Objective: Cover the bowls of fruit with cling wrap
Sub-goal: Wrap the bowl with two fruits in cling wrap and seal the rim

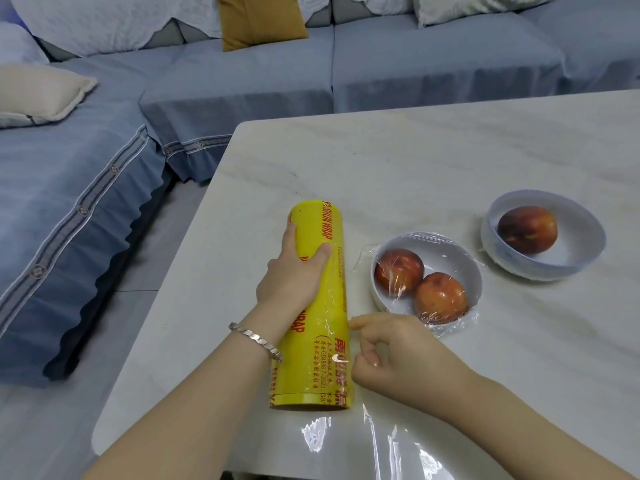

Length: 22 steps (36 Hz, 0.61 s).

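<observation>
A yellow cling wrap roll (317,355) lies lengthwise on the pale marble table (398,161). My left hand (294,271) grips its middle from the left, thumb across the top. My right hand (391,351) is just right of the roll, fingers curled and pinching clear film; a loose sheet of film (391,441) shines below my right wrist. The nearer white bowl (388,299) holds two peaches under cling wrap. The farther white bowl (575,261), to the right, holds one peach and is uncovered.
A blue-grey sofa (242,84) wraps round the table's far and left sides, with a mustard cushion (259,19) and a beige pillow (38,95). The table's left edge runs close to the roll.
</observation>
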Available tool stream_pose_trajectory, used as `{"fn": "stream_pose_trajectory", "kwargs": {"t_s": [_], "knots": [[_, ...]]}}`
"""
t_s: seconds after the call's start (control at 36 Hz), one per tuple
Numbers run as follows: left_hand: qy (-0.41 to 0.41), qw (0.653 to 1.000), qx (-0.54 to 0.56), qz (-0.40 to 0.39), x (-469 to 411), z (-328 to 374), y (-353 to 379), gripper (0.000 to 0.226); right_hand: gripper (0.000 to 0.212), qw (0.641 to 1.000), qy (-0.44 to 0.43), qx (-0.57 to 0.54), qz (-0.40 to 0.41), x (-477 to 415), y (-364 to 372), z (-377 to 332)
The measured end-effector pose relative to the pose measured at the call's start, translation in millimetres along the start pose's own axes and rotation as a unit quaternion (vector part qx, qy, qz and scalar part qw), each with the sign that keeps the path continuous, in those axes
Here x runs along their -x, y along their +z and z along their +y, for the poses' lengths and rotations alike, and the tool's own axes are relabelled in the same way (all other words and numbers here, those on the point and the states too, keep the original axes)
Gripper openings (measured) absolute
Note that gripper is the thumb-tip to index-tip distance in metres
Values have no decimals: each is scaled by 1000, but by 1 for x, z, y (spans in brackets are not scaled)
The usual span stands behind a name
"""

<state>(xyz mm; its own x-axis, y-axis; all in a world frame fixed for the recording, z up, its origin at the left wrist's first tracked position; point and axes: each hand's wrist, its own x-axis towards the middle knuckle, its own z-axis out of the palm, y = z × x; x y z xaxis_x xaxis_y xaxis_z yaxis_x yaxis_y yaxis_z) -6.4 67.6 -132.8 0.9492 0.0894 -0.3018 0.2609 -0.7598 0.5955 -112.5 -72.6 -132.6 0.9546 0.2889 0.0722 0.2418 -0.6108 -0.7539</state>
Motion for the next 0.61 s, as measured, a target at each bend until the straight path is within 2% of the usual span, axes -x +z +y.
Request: {"fn": "stream_pose_trajectory", "kwargs": {"t_s": [0.06, 0.14, 0.22, 0.33, 0.47, 0.61], "knots": [[-2, 1000, -5, 0, -1, 0, 1, 71, 20, 998, 44, 3, -35, -1, -6, -9], [-2, 1000, -11, 2, 0, 0, 2, 71, 30, 990, 85, 20, -109, -5, -8, -17], [7, 1000, -6, 2, 1, -1, 2, 71, 23, 980, 147, -15, -132, -10, -10, -21], [10, 1000, 3, 1, -1, -2, 1, 71, 31, 972, 163, -49, -162, -11, -11, -23], [7, 1000, 3, 1, 0, -1, 2, 72, 46, 969, 182, -121, -112, -10, -2, -22], [4, 1000, 0, 1, 0, -1, 2, 72, 34, 984, 154, -73, -57, -7, 8, -19]]}}
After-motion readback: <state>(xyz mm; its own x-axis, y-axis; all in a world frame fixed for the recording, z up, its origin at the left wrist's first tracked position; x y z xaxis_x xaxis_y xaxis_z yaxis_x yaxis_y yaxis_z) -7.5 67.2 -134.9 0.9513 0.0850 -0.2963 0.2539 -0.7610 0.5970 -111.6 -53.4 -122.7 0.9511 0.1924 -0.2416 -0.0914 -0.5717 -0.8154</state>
